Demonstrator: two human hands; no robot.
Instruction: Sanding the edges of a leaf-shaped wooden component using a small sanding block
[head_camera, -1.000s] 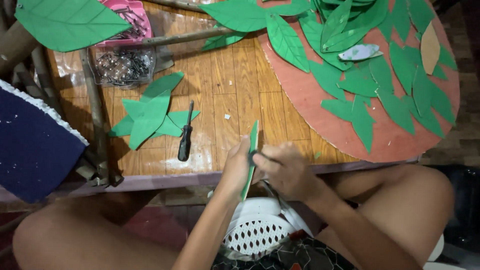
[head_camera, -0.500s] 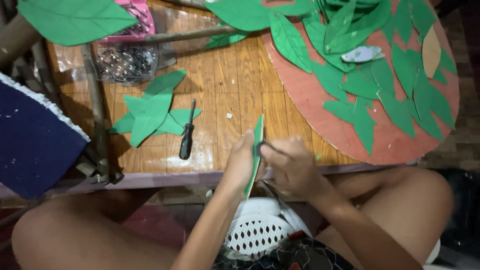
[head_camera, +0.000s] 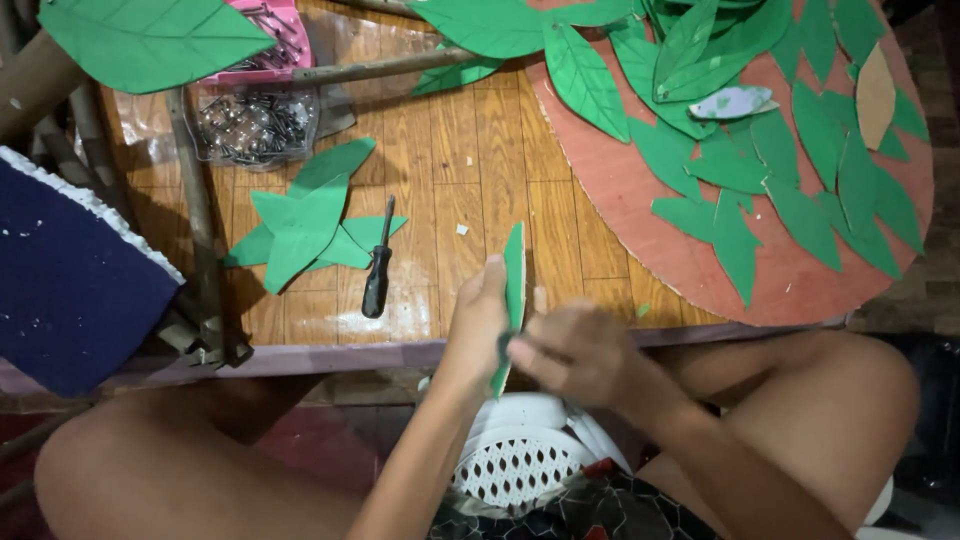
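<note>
Green leaf cutout (head_camera: 514, 275), lower end perhaps hidden

The green leaf cutout (head_camera: 513, 300) has been raised and tipped nearer to upright between the left hand (head_camera: 478, 322) and the right hand (head_camera: 578, 352), its tip now well over the wooden table (head_camera: 470, 170). The right hand has been shifted along its lower edge and is blurred.
</note>
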